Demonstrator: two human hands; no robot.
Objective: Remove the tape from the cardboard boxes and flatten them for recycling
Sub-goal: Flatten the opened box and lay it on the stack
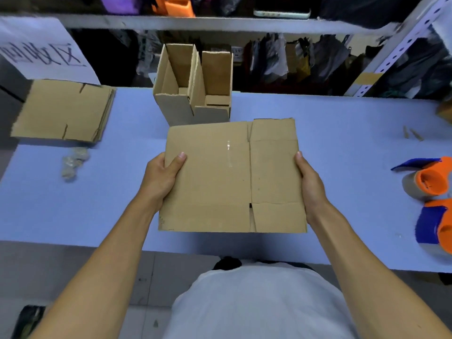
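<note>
A flattened brown cardboard box (220, 182) is held level above the blue table (342, 148), in the middle of the view. My left hand (162, 177) grips its left edge, thumb on top. My right hand (309, 184) grips its right edge, thumb along the side. A thin strip of clear tape (229, 152) shines on the box's top face. Behind it stand two open upright boxes, the left one (175, 94) and the right one (215, 89), flaps raised. A stack of flattened boxes (66, 110) lies at the far left of the table.
Crumpled balls of removed tape (73, 161) lie left of the held box. Two orange-and-blue tape dispensers (425, 179) (437, 228) sit at the right edge. A paper sign (41, 50) hangs at the back left. Cluttered shelves (269, 55) stand behind the table.
</note>
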